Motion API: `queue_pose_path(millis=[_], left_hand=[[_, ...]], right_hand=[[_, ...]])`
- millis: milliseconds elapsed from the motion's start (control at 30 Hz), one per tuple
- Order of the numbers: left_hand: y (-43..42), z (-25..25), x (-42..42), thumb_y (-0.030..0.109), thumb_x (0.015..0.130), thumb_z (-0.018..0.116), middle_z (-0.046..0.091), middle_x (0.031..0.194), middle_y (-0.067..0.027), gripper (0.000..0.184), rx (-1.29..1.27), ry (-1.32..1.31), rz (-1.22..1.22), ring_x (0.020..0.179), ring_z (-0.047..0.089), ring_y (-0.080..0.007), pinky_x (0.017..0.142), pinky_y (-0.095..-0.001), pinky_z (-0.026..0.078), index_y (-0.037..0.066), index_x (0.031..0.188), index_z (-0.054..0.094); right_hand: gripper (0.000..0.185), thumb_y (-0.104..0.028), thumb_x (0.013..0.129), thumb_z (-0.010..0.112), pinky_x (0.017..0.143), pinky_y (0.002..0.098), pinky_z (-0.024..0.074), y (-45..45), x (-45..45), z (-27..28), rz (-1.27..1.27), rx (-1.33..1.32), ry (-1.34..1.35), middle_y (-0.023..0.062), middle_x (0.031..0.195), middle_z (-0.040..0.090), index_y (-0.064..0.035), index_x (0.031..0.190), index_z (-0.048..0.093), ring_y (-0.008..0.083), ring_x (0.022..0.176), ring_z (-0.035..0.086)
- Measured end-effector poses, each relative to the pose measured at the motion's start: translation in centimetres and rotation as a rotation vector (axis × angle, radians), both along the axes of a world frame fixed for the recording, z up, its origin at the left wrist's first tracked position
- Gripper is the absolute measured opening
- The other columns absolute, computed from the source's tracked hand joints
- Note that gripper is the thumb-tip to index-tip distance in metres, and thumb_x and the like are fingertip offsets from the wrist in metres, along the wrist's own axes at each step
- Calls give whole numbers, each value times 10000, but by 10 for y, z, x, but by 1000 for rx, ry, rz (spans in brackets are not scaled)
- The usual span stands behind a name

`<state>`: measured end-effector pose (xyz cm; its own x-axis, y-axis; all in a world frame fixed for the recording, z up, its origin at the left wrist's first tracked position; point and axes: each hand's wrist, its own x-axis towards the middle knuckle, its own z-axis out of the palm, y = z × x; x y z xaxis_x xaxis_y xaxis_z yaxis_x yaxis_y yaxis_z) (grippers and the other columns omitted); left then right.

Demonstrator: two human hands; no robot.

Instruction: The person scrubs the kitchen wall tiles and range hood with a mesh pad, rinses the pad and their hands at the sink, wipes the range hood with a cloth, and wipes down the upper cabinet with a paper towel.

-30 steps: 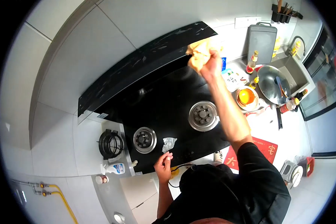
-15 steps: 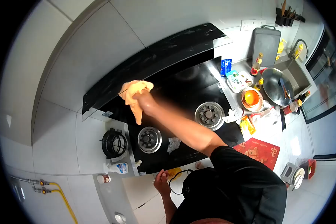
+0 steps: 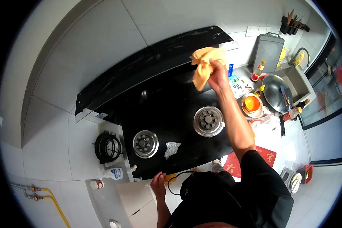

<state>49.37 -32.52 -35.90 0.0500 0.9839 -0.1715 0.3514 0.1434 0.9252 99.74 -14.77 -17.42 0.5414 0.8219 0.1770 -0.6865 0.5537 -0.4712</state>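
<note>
My right hand [image 3: 219, 74] is closed around a bunched orange-yellow cloth [image 3: 206, 68], raised at the right part of the black range hood [image 3: 148, 62]. The cloth overlaps the hood's lower edge; whether it presses on it I cannot tell. Below lies the black gas stove [image 3: 167, 125] with two bare burners, a left burner [image 3: 145, 144] and a right burner [image 3: 208, 121]. My left hand [image 3: 158, 185] hangs low by the stove's front edge, fingers loosely extended with nothing visible in them. Crumpled foil [image 3: 172, 149] sits on the stove between the burners.
Black pan supports [image 3: 107, 147] and a white spray bottle [image 3: 114, 173] stand left of the stove. On the right counter are a wok [image 3: 274, 93], orange bowls [image 3: 252, 104], a sauce bottle [image 3: 258, 70] and a grey cutting board [image 3: 268, 53], near the sink [image 3: 298, 81]. A red mat [image 3: 264, 155] lies below.
My right hand has swept the cloth from the left part of the hood to its right end. My left hand stays low by the stove's front edge. The view has shifted slightly.
</note>
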Motion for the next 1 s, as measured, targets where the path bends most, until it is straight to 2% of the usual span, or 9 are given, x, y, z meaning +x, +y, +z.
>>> queue_pose_path(millis=[67,100,200,300,400,567,867,933,1000], left_hand=[[8,13,28,167,1007,572,741,1012,-149,304,8,-66,-21,888,711,-193,820,-311,574,-58,1190,663],[11,11,40,152,1001,578,740,1024,-151,297,-25,-116,-14,891,709,-188,828,-313,573,-55,1196,663],[8,11,73,102,993,597,741,1049,-130,265,-91,-138,-44,931,701,-180,860,-299,551,-38,1206,667],[-1,10,92,101,991,605,744,1038,-135,256,-92,-66,-84,928,709,-181,855,-303,557,-32,1196,676],[-11,-2,91,104,990,609,748,1030,-144,256,-73,-88,-95,927,721,-191,848,-311,566,-33,1196,677],[-15,4,88,98,989,613,751,1028,-148,253,-31,17,-81,916,725,-196,842,-313,571,-32,1196,679],[-25,-7,51,84,991,598,753,1017,-159,251,-3,-87,45,949,722,-201,872,-315,572,-68,1176,672],[-23,-7,48,81,992,595,752,1014,-157,248,29,4,4,948,721,-199,878,-311,569,-67,1175,672],[-21,-20,45,84,991,597,752,1015,-155,249,6,-45,13,947,720,-197,878,-309,567,-65,1175,672]], right_hand=[[312,-75,941,616,947,437,559,22,-8,-1,-29,8,-73,141,1111,657,-14,1238,541,281,1044,675],[278,-92,932,661,920,430,563,37,-12,-3,5,-20,13,119,1094,672,-17,1186,577,269,1024,678],[155,-50,949,627,802,414,603,68,-27,0,-67,-7,49,150,1002,673,14,1086,593,280,879,704],[149,7,918,643,684,374,617,71,-35,27,-220,-190,224,141,950,660,43,1049,580,257,779,697],[158,-8,903,675,667,361,604,69,-32,34,-246,-327,229,123,922,666,41,1029,595,235,772,694],[138,-36,888,706,667,364,585,78,-16,15,-348,-272,142,104,907,694,15,1005,654,217,779,696],[92,-17,864,688,615,371,595,42,99,21,-566,-395,112,116,875,671,39,932,659,251,698,675],[92,-38,852,699,538,365,566,45,93,23,-622,-350,152,112,790,644,-1,890,624,250,611,652],[107,-69,872,677,615,345,572,30,66,51,-503,-432,210,107,833,649,6,927,625,231,670,653]])
